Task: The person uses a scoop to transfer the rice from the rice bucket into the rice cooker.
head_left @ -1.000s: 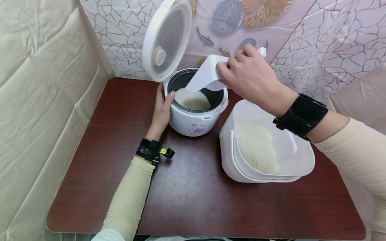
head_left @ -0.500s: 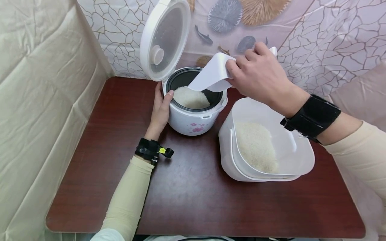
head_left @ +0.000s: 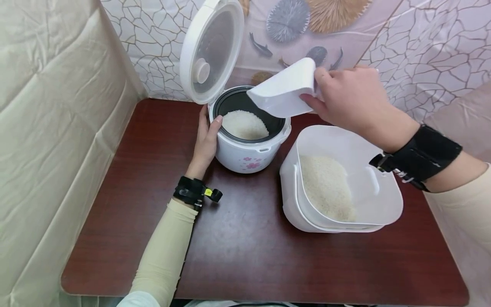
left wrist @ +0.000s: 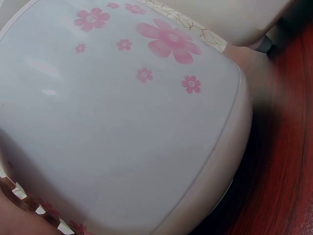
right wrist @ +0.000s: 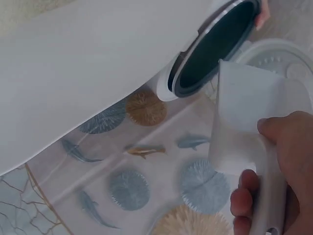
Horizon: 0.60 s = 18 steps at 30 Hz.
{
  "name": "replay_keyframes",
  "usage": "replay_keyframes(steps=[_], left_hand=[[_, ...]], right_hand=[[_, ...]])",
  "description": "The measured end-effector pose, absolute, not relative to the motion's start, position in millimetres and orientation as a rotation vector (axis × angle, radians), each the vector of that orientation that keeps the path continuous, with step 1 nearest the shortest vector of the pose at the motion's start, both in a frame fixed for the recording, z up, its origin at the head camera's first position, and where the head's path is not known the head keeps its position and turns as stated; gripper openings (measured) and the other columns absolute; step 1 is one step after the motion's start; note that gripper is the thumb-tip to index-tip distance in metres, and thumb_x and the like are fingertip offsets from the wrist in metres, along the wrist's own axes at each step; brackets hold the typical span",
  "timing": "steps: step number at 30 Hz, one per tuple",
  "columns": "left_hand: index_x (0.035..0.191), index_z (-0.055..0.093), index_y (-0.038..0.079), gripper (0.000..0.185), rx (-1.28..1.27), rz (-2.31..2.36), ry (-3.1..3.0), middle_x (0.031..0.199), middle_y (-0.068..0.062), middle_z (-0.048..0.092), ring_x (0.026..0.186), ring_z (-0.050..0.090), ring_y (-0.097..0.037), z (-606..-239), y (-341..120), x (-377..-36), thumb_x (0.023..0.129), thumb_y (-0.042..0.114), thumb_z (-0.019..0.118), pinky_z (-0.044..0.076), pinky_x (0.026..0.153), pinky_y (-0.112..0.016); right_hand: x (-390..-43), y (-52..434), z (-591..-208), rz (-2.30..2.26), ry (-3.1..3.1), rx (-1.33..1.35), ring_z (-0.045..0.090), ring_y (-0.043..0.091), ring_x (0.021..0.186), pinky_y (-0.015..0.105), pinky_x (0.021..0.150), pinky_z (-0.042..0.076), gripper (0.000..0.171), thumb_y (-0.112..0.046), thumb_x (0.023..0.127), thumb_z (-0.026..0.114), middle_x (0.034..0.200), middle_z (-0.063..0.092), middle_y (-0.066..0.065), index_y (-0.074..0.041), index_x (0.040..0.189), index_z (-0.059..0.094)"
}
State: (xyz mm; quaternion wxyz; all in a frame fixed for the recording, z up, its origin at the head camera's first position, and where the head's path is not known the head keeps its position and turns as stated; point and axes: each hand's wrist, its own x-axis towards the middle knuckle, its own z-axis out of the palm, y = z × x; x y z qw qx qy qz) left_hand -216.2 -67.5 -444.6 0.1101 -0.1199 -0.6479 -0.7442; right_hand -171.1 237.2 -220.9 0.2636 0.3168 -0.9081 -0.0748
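White scoop (head_left: 284, 89) in raised right hand (head_left: 350, 100), left hand (head_left: 206, 143) holding cooker (head_left: 245, 155)

Cooker (head_left: 232, 155) and tub (head_left: 289, 198) on table (head_left: 238, 243)

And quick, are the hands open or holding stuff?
Left hand: open, resting against the rice cooker.
Right hand: closed, holding the white scoop.

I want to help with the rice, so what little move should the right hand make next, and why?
Probably the right hand should move the white scoop over to the bin: no rice shows in the scoop, a mound of rice sits in the cooker, and more rice lies in the bin.
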Motion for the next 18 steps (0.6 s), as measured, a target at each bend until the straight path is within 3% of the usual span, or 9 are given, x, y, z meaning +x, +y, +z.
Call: replay_keyframes(steps=[7, 13, 18], left_hand=[[0.169, 0.015, 0.005, 0.087, -0.330, -2.197, -1.933, 0.172, -0.012, 0.025, 0.153, 0.032, -0.018, -432.7, -66.8, -210.2, 0.099, 0.041, 0.053, 0.024, 0.123, -0.033], [0.167, 0.014, 0.000, 0.083, -0.336, -2.207, -1.941, 0.172, -0.016, 0.025, 0.154, 0.031, -0.020, -412.3, -66.8, -193.2, 0.101, 0.033, 0.051, 0.023, 0.124, -0.033], [0.168, 0.014, 0.000, 0.083, -0.330, -2.204, -1.940, 0.171, -0.015, 0.025, 0.154, 0.031, -0.019, -410.4, -66.5, -189.8, 0.101, 0.032, 0.050, 0.022, 0.124, -0.033]], right_hand=[[-162.1, 263.0, -209.2, -0.109, -2.632, 0.715, 0.042, 0.033, 0.046, 0.044, 0.040, 0.026, 0.041, -0.041, 0.095, 0.074, 0.055, 0.040, 0.004, -0.005, 0.088, 0.057], [-150.6, 283.5, -208.5, -0.094, -2.749, 0.598, 0.045, 0.033, 0.047, 0.043, 0.038, 0.026, 0.035, -0.043, 0.097, 0.070, 0.054, 0.045, 0.005, -0.008, 0.102, 0.065], [-141.5, 300.5, -209.2, -0.124, -2.786, 0.505, 0.044, 0.032, 0.046, 0.044, 0.037, 0.026, 0.030, -0.038, 0.097, 0.064, 0.052, 0.044, 0.005, -0.010, 0.087, 0.058]])
